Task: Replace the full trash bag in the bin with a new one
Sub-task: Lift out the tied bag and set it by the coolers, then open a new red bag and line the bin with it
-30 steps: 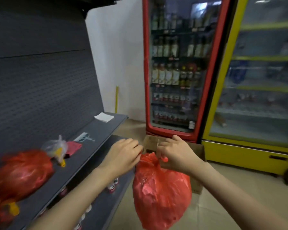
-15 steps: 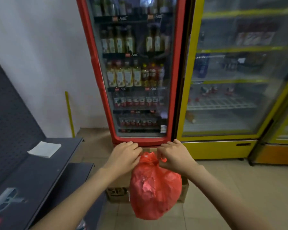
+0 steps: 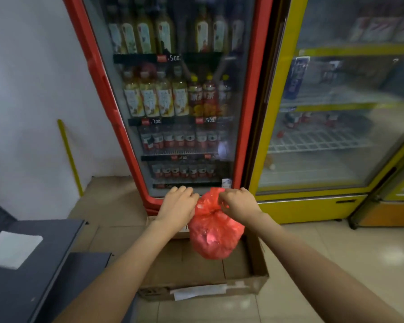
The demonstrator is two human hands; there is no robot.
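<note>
Hands, left hand [image 3: 177,206] and right hand [image 3: 239,203], pinch red trash bag [image 3: 214,234] neck above cardboard box [image 3: 250,273]; thin gathered plastic could slip or tear, spilling contents.

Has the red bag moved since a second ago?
Yes. The red bag, held by both hands, went right from beside the dark shelf to above the cardboard box.

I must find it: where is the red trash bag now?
In the head view, the red trash bag hangs centrally, held by both hands above the open cardboard box.
</note>
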